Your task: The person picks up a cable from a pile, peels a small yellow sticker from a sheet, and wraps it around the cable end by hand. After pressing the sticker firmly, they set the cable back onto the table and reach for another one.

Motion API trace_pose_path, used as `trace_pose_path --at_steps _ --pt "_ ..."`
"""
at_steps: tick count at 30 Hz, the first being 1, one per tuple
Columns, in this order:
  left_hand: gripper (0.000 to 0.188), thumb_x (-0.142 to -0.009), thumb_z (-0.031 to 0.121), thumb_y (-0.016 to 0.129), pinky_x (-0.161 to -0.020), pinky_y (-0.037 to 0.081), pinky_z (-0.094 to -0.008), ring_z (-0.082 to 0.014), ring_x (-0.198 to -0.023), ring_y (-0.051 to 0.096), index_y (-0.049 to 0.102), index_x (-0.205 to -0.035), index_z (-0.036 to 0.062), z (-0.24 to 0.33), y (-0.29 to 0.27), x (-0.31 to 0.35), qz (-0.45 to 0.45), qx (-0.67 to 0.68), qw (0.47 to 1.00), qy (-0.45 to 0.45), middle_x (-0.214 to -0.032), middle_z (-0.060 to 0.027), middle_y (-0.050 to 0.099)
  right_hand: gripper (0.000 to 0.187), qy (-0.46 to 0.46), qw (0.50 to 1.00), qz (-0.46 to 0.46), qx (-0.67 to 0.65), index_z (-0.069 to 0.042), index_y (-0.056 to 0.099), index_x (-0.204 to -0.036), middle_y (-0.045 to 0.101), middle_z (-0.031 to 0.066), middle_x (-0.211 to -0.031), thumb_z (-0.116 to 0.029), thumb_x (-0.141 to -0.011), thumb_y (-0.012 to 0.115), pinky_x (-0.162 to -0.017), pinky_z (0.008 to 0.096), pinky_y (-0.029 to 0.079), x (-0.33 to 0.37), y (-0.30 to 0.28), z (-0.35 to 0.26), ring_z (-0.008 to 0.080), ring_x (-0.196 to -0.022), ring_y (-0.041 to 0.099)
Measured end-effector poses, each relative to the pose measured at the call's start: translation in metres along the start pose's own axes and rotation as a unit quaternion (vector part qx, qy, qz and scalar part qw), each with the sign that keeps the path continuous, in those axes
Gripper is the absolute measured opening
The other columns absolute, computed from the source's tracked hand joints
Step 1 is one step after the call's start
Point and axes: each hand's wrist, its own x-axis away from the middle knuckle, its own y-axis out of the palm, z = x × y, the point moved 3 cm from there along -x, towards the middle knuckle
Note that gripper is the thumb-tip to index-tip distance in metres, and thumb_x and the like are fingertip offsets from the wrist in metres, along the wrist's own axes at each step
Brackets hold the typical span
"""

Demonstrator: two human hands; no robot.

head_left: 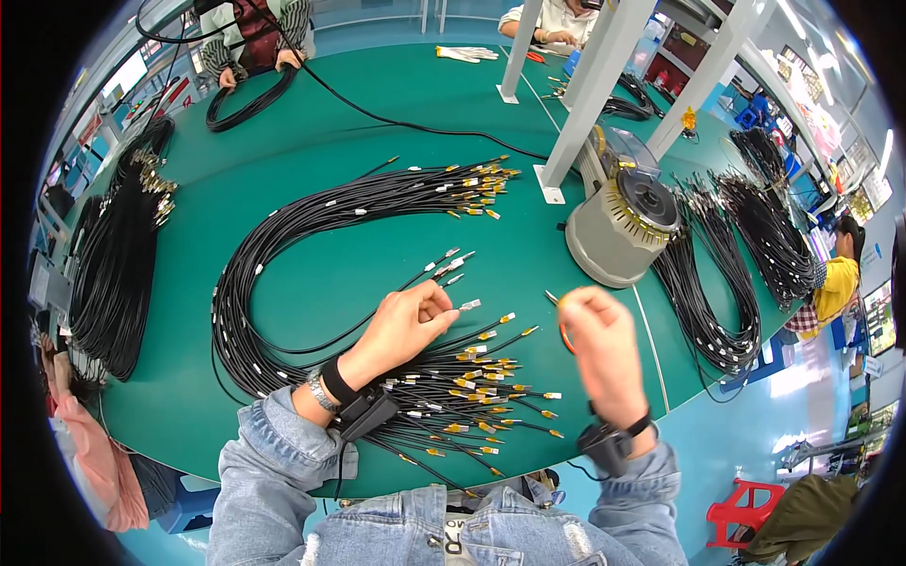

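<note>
A large bundle of black cables lies in a U shape on the green table, its ends tipped with metal connectors and yellow and white tags. Thumb and fingers of my left hand are pinched together on one cable end, whose silvery connector juts out to the right. The many tagged cable ends spread out below that hand. To the right, my right hand is slightly blurred and curled around a small orange-handled hand tool. The tool's metal tip points up and left; its exact kind is partly hidden.
A grey round machine stands beside white metal posts. Black cable bundles lie at left and right. A black cord crosses the far table. Across it, one person's hands hold a coil; another person sits further right.
</note>
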Motion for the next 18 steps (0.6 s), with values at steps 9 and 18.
trace_pose_path --at_steps 9,18 --pt "0.012 -0.079 0.006 0.067 -0.05 0.045 -0.0219 -0.0087 -0.058 0.057 0.059 -0.086 -0.0007 0.024 0.001 0.017 0.092 -0.041 0.986 0.134 -0.07 -0.0056 0.062 0.006 0.022 0.998 0.013 -0.052 0.0 0.061 -0.088 0.057 -0.0005 -0.082 -0.003 -0.084 0.063 -0.072 0.021 0.041 0.014 0.069 0.059 0.0064 -0.079 0.053" --pt "0.018 -0.077 0.002 0.068 -0.045 0.042 -0.0204 -0.0077 -0.052 0.055 0.057 -0.092 0.0003 0.027 0.004 0.023 0.117 -0.038 0.981 0.152 -0.069 -0.0055 0.062 0.007 -0.028 0.999 0.042 -0.01 0.001 0.062 -0.088 0.057 0.0003 -0.085 -0.002 -0.083 0.064 -0.071 0.0206 0.041 0.009 0.074 0.071 0.0065 -0.078 0.052"
